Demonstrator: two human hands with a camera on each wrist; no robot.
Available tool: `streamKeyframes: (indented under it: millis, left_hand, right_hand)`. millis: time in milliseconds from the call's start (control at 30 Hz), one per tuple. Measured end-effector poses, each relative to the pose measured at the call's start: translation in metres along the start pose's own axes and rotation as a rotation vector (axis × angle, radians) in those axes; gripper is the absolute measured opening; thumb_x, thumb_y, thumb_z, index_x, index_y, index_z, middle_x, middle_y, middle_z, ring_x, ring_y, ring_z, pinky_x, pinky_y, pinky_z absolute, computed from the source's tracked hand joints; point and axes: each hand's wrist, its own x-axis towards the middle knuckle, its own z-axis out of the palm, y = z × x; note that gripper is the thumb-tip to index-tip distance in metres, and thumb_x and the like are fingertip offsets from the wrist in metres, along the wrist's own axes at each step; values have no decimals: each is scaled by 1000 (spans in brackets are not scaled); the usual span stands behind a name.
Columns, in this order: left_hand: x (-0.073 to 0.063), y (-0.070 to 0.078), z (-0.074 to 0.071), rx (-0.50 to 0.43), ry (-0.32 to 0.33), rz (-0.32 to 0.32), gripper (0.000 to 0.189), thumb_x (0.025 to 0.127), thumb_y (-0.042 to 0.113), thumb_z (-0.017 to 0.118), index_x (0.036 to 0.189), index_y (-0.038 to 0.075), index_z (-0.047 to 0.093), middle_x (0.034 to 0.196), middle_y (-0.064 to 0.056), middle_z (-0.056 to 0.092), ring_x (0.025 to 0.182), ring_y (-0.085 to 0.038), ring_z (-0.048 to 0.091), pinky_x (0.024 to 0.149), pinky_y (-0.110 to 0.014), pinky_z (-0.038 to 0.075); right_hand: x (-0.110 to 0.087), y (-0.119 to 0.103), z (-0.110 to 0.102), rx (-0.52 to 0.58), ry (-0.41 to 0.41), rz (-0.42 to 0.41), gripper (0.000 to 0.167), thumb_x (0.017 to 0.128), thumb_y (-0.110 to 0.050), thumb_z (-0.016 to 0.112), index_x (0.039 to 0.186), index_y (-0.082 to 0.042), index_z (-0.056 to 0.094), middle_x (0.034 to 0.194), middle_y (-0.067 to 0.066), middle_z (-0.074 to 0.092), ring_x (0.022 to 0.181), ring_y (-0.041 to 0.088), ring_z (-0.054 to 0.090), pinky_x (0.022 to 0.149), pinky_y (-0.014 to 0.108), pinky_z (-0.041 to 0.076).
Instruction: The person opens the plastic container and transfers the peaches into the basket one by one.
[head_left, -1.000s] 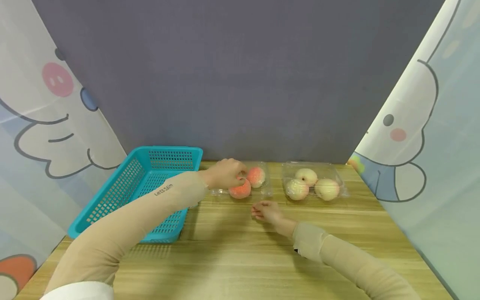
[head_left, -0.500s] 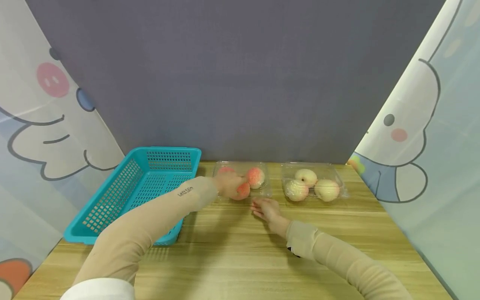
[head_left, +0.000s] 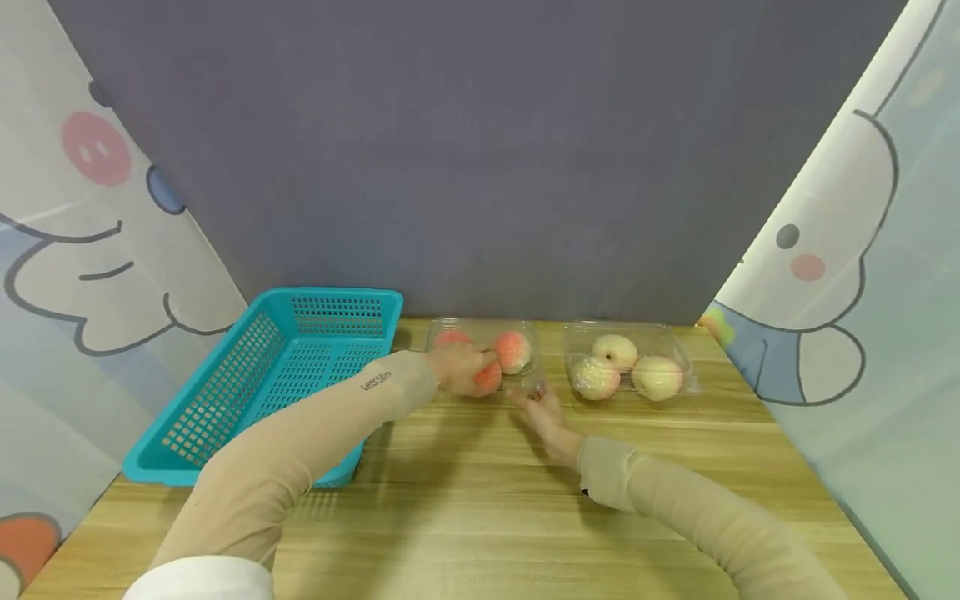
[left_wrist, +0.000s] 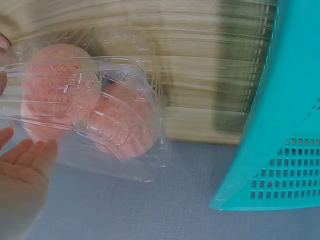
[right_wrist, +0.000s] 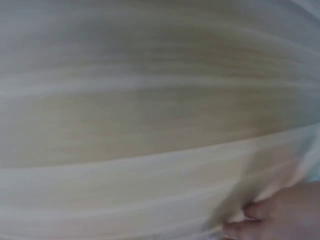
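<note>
Clear fruit box (head_left: pixel 483 328) has its long axis left-right. Left hand (head_left: pixel 459 368), fingers extended, is over its left part; right hand (head_left: pixel 546 415) is at the near-right corner (blurred; cannot tell if it grips).

Head view: we get even, moderate light, a pale sheen on the table (head_left: pixel 510 525) bottom centre, soft shadows left of it. Left wrist: fairly sharp; we see glare streaks across the clear box (left_wrist: pixel 95 112), left half. Right wrist: dim, heavily smeared.
</note>
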Motion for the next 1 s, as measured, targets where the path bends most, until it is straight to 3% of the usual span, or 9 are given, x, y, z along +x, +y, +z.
streamKeyframes:
  millis: [167,467,600,833,1000]
  left_hand:
    - [2,0,2,22,-24,-29,60,91,38,53,139,6,36,147,-13,31,128,-30,41,106,-38,38]
    - [3,-2,4,29,-43,-31,62,92,36,52,143,9,30,150,-13,25,128,-32,40,104,-41,40]
    - [1,-2,3,24,-37,-31,63,91,32,55,143,7,30,150,-14,24,130,-32,38,104,-41,39]
    - [6,2,5,97,-49,-46,79,85,30,65,146,7,20,153,-14,12,141,-26,16,111,-37,30]
    - [13,7,9,116,-39,-60,81,87,32,62,147,7,15,153,-18,11,140,-28,18,110,-36,33]
  right_hand:
    - [8,7,-4,6,-37,-24,90,81,-28,68,147,-7,11,146,20,26,133,38,29,106,49,34]
    - [19,13,-6,-9,-44,-74,86,86,-25,63,147,-4,6,152,18,12,139,37,14,115,46,17]
    - [18,13,-3,10,-30,-101,83,87,-23,60,147,-3,7,153,18,11,140,35,12,115,45,16]
    - [15,11,1,19,-28,-108,75,91,-23,53,147,-3,6,154,16,7,141,35,8,116,46,13]
    - [12,10,0,31,-67,-97,77,92,-22,53,147,-3,2,154,16,3,141,34,5,116,46,10]
